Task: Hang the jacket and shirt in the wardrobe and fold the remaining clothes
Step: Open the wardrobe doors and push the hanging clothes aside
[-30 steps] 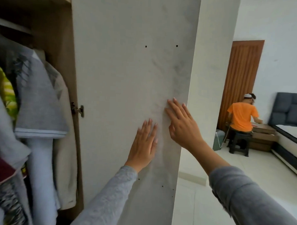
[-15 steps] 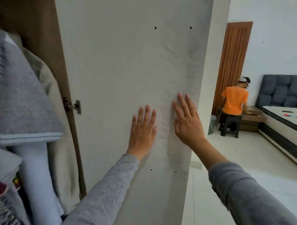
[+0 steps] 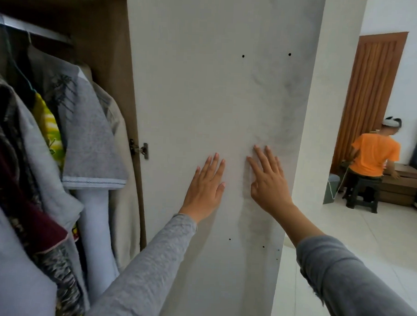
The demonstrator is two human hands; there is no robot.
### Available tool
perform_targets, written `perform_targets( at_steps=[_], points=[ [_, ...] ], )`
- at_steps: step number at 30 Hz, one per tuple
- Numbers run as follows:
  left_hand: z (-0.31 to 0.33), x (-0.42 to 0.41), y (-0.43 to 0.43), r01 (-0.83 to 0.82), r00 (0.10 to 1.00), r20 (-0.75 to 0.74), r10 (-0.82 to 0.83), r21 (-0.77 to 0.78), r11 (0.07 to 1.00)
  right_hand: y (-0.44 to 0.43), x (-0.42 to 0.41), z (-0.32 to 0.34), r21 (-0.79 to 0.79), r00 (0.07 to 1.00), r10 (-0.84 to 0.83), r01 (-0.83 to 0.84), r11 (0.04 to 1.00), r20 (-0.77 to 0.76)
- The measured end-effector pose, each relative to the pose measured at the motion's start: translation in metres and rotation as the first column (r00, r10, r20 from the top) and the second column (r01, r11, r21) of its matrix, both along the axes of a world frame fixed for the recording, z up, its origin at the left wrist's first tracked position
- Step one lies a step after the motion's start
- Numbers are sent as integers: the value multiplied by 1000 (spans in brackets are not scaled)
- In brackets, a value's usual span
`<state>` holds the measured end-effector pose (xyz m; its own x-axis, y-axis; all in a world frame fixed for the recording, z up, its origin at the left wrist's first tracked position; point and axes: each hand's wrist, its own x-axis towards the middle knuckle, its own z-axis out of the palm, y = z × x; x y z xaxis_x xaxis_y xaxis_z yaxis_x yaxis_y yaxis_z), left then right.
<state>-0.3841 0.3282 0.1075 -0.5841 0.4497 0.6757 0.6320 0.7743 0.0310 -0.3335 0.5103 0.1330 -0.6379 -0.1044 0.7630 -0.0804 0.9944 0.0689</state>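
Pressing wardrobe door — left hand, right hand flat; clothes cropped.

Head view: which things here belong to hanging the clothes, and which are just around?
Belongs: left hand and right hand, flat on the wardrobe door; hanging clothes; clothes rail.
Just around: seated person in orange, black stool, brown room door.

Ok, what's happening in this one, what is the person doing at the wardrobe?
Both hands are on the white wardrobe door, which stands open: the left hand and the right hand lie flat against it, fingers straight, holding nothing. Inside, clothes hang from the rail, a grey shirt among them. Probably the door is about to be pushed shut. A second person in an orange top sits on a stool across the room.
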Motion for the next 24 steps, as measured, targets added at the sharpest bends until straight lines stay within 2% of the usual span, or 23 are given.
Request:
perform_targets(
  at_steps=[8, 11, 12, 16, 19, 24],
  points=[
    [17, 55, -44, -181, 983, 6, 181, 76, 981, -42, 24, 5, -205, 965, 242, -219, 954, 98],
    [8, 85, -71, -265, 964, 35, 263, 103, 959, -69, 39, -2, -272, 925, 369, -334, 902, 88],
    [4, 106, -92, -331, 944, 26, 330, 112, 937, -91, 49, -3, -287, 887, 453, -411, 865, 96],
    [-6, 132, -123, -421, 907, 67, 417, 99, 901, -125, 58, -8, -348, 846, 516, -447, 824, 135],
    [-3, 166, -166, -521, 853, 44, 520, 118, 845, -171, 68, -5, -404, 765, 632, -543, 736, 123],
    [10, 227, -259, -676, 728, -5, 686, 164, 719, -276, 89, 14, -434, 555, 829, -732, 525, 65]
  ],
)
